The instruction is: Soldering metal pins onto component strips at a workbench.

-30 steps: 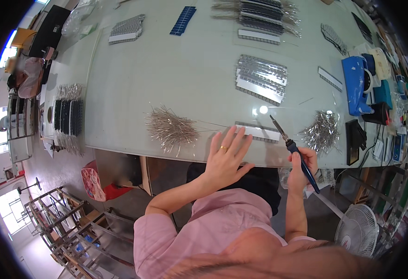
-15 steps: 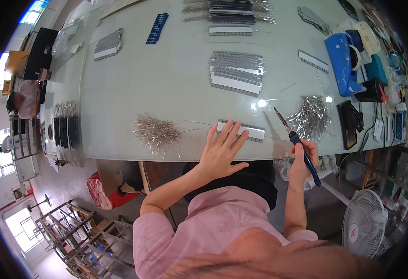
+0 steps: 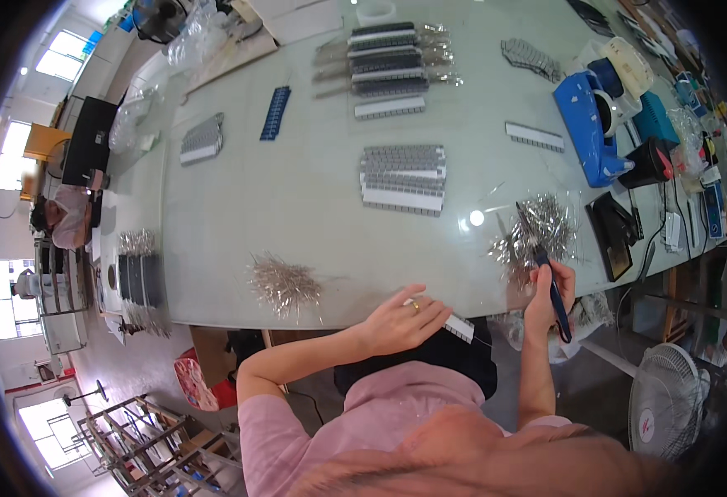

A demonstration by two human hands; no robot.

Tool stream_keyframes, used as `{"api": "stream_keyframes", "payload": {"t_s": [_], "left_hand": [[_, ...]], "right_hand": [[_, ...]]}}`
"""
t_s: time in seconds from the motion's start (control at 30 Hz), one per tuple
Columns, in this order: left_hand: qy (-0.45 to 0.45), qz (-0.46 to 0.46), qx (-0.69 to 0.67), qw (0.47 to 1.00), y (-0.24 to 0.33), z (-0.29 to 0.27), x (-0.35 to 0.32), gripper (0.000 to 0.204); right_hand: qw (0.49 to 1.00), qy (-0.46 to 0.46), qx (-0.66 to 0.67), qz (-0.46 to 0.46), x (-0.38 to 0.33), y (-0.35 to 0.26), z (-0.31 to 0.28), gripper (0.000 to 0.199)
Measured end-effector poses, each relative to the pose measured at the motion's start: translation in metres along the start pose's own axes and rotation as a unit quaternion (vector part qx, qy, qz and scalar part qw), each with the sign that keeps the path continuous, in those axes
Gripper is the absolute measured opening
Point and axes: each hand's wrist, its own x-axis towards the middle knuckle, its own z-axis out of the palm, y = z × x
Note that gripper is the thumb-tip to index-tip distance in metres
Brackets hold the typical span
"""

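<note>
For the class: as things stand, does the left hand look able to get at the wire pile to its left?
Probably yes: nothing seen stands between the left hand and the wire pile, though the white strip it seems to hold may hinder it.

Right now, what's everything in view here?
Soldering iron: one, dark blue, front right
Held strip: one, white and grey, front edge
Wire piles: two, silvery, front left and right
Strip stack: one, grey and white, centre
Wired strips: several, dark, far side
Tape dispenser: one, blue, right side
Fans: two, white and dark, opposite corners
Table: one, pale green, centre
Left hand: one, ringed, on held strip
Right hand: one, bare, around soldering iron
</note>
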Motion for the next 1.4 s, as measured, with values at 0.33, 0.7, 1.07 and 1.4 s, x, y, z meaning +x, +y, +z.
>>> {"api": "stream_keyframes", "payload": {"t_s": [0.33, 0.7, 1.07, 1.4], "left_hand": [[0.157, -0.144, 0.140, 0.967, -0.225, -0.035, 0.106, 0.025], [0.125, -0.167, 0.168, 0.964, -0.271, 0.009, 0.114, 0.025], [0.054, -0.284, -0.031, 0.957, -0.279, -0.005, 0.126, 0.040], [0.040, -0.260, -0.091, 0.961, -0.205, -0.030, 0.091, 0.044]], "right_hand": [[0.999, -0.001, 0.031, -0.035, -0.002, 0.021, -0.002, 0.019], [0.998, -0.042, -0.022, -0.037, -0.005, 0.021, -0.008, 0.016], [0.998, -0.041, -0.018, -0.034, -0.003, 0.017, -0.005, 0.019], [0.999, -0.009, -0.003, -0.045, -0.004, 0.025, -0.007, 0.019]]}}
